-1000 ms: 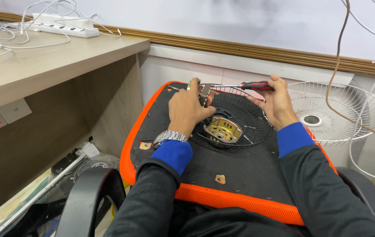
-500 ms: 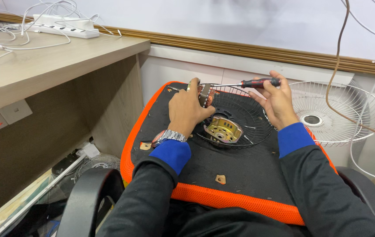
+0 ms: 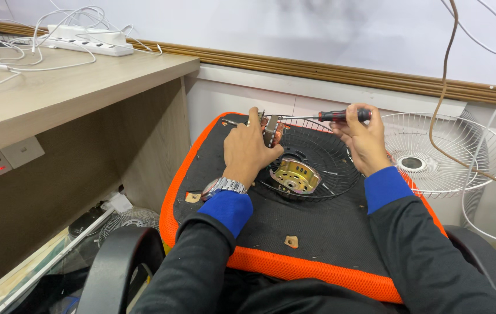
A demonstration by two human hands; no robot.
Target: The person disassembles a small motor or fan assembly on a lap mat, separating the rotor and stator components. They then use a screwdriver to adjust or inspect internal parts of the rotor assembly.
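My left hand (image 3: 249, 148) grips a small motor part with copper windings (image 3: 271, 130) at the far edge of a black fan grille (image 3: 324, 163). My right hand (image 3: 363, 138) holds a red-and-black screwdriver (image 3: 341, 116) level, its shaft pointing left at that part. A brass-coloured motor housing (image 3: 295, 175) sits in the middle of the grille. Everything rests on a black cushion with an orange rim (image 3: 294, 268). A metal watch (image 3: 223, 186) is on my left wrist.
A white wire fan guard (image 3: 441, 153) leans at the right, with brown and white cables (image 3: 451, 70) hanging over it. A wooden desk (image 3: 56, 93) with a white power strip (image 3: 88, 40) stands left. Small brown pieces (image 3: 290, 241) lie on the cushion. A black chair arm (image 3: 114, 261) is below left.
My right hand has lifted slightly and brought the screwdriver level toward the motor part. My left hand has stayed on the part.
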